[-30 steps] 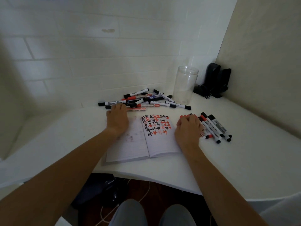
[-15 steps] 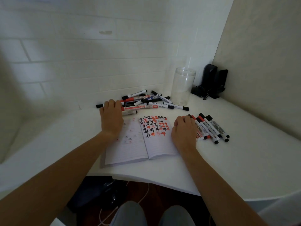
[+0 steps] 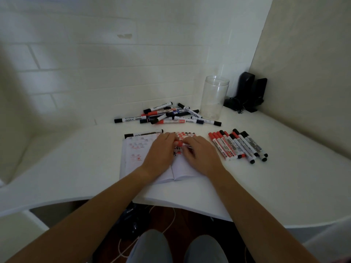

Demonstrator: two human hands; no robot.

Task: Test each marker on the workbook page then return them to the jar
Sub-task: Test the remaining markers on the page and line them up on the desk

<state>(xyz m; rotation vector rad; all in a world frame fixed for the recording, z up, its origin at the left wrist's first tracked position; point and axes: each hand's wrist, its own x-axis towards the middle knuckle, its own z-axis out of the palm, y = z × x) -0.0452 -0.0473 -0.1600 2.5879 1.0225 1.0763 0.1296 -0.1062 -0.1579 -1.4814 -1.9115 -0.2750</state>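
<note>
Both hands meet over the open workbook (image 3: 133, 158), on the surface (image 3: 284, 186). Left hand (image 3: 161, 152) pinches the red cap end of a marker (image 3: 179, 143); right hand (image 3: 201, 156) holds the barrel, most of it hidden under the fingers. Grip on both sides: clenched on that one marker.

Step in hand, as I read it: uncapping a red marker for its test stroke. Right-hand page already carries rows of red and black tally marks, partly covered by the hands.

Elsewhere: a loose pile (image 3: 171, 115) lies beyond the workbook, apparently untested; one black marker (image 3: 143, 134) rests along the workbook's top edge; a tidy row (image 3: 237, 147) lies right of the workbook, probably tested. Jar (image 3: 215, 97) stands upright behind, no markers in it.

Next move calls for: pull cap straight off, keep the cap in the left hand, find free space below the existing marks, draw, recap firmly.
</note>
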